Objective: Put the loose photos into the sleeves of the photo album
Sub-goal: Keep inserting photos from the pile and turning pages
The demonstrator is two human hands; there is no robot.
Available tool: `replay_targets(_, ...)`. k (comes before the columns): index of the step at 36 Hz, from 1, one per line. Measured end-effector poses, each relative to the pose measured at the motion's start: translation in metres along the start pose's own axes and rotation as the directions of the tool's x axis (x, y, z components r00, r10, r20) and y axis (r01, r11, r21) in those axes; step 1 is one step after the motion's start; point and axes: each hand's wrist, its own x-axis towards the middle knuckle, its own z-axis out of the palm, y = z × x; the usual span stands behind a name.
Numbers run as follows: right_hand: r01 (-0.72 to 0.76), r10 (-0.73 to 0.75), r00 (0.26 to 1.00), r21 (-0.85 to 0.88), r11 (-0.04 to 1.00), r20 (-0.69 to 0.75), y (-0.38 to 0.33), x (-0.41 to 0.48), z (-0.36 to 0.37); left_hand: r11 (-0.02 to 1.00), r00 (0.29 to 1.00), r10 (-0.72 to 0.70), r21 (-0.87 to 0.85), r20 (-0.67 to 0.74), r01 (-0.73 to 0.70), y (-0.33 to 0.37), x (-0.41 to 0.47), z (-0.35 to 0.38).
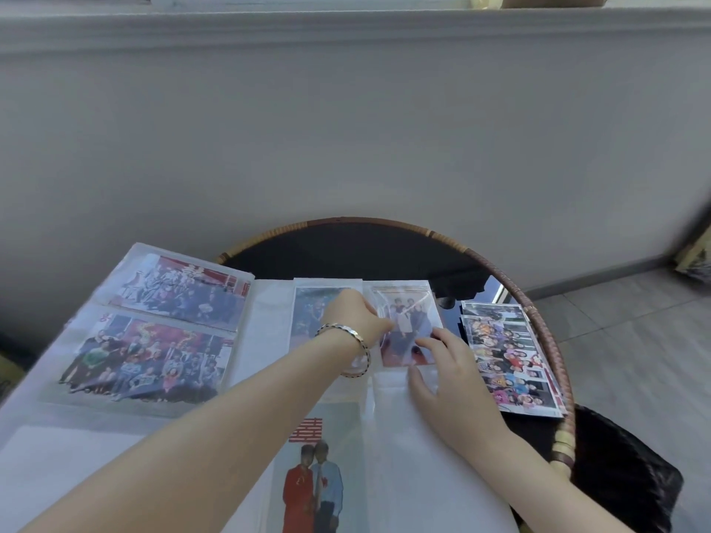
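The photo album (265,313) lies open on the round table, its clear sleeves holding several photos. A portrait photo (408,328) sits partly inside the upper right sleeve. My left hand (356,315), with a bracelet on the wrist, pinches the sleeve's left edge beside that photo. My right hand (448,373) rests on the page just below, with its fingertips pinching the photo's lower edge. A stack of loose photos (508,359) lies to the right of the album, a group picture on top.
The round table (511,286) has a woven rattan rim and a dark glass top. A grey wall stands close behind it. A dark cushioned seat (623,475) is at the lower right, on a tiled floor.
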Motion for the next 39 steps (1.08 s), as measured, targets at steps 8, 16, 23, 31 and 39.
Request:
replay_targets(8, 0.005, -0.005, 1.000, -0.008, 1.000, -0.008, -0.001, 0.000, 0.000, 0.998, 0.991, -0.020, -0.061, -0.130, 0.013, -0.002, 0.007, 0.009)
replay_targets(16, -0.016, 0.016, 1.000, 0.006, 1.000, 0.012, -0.002, -0.001, -0.002, 1.000, 0.994, 0.008, -0.008, -0.113, -0.009, 0.006, 0.009, 0.010)
replay_targets(23, -0.022, 0.022, 1.000, -0.006, 1.000, 0.018, -0.001, 0.000, -0.002, 0.993, 0.991, 0.008, -0.119, -0.134, -0.025, -0.001, 0.006, 0.006)
replay_targets(31, 0.019, 0.014, 0.989, -0.221, 0.975, 0.149, -0.005, 0.004, -0.002, 0.992, 0.977, 0.108, -0.046, -0.182, -0.118, -0.009, 0.004, 0.009)
replay_targets(39, 0.020, 0.042, 0.985, -0.355, 0.935, 0.166, -0.011, 0.005, -0.005, 0.983, 0.979, 0.137, -0.104, -0.153, -0.153, -0.013, 0.001, 0.015)
